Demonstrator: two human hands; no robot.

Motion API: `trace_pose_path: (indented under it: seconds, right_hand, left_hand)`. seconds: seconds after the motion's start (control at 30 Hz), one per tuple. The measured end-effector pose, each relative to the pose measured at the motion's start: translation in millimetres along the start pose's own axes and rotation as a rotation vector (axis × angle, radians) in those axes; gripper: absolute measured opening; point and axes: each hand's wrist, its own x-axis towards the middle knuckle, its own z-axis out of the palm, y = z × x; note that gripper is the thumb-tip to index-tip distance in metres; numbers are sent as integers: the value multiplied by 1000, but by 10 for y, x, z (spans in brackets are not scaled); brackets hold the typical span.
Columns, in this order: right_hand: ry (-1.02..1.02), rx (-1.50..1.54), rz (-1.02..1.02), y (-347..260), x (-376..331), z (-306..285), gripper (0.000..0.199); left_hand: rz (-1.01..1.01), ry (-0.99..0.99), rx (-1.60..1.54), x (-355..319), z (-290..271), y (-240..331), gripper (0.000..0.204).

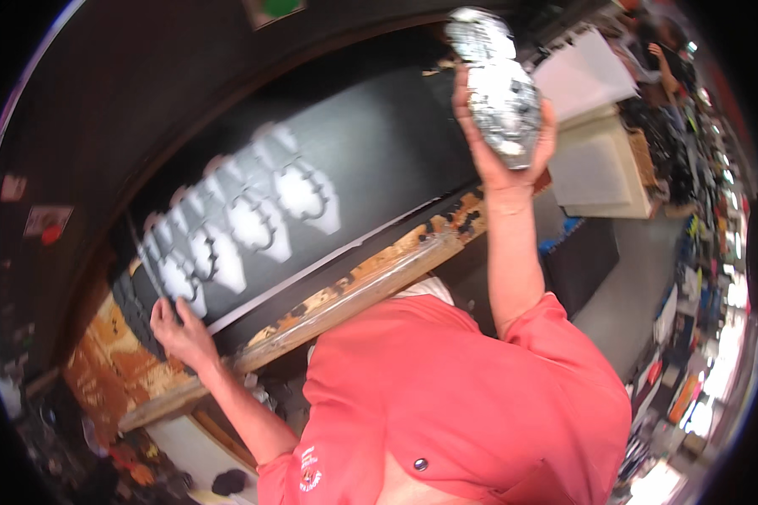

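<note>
My right hand (pixel 505 172) is raised over the far right end of the black work surface (pixel 379 151). Its fingers wrap round a shiny, crinkled silver object (pixel 504 105) with two rounded lobes; its exact kind does not show. At the surface's left end is my left hand (pixel 181 332), its fingers apart and seemingly empty. The fingertips are beside the nearest of several white pieces laid in a row, each with a dark, chain-like loop on it. One such white piece (pixel 324 206) lies farthest right, with its dark loop (pixel 322 189). Motion blurs the row somewhat.
A worn wooden rail (pixel 345 316) runs along the near edge of the surface, close to my body. To the right stands a pale box-like cabinet (pixel 602 168) with a white board (pixel 585 76) on top. Cluttered shelving fills the far right, where another person (pixel 669 63) is partly visible.
</note>
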Motion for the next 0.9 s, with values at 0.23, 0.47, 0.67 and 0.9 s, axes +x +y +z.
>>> trace_pose_path:
  seconds: [0.23, 0.47, 0.67, 0.9]
  right_hand:
    - [491, -73, -200, -290, 38, -682, 47]
    - [453, -1702, -130, -495, 33, -724, 75]
    - [136, -2721, -388, -150, 37, -742, 54]
    - [91, -2778, -72, 320, 146, -515, 58]
  left_hand:
    - [-18, -36, 54, 61, -133, 195, 36]
    - [-125, -53, -19, 163, -259, 267, 35]
    - [-264, -152, -141, 282, -268, 151, 46]
    - [-539, -313, -672, 621, -342, 73, 46]
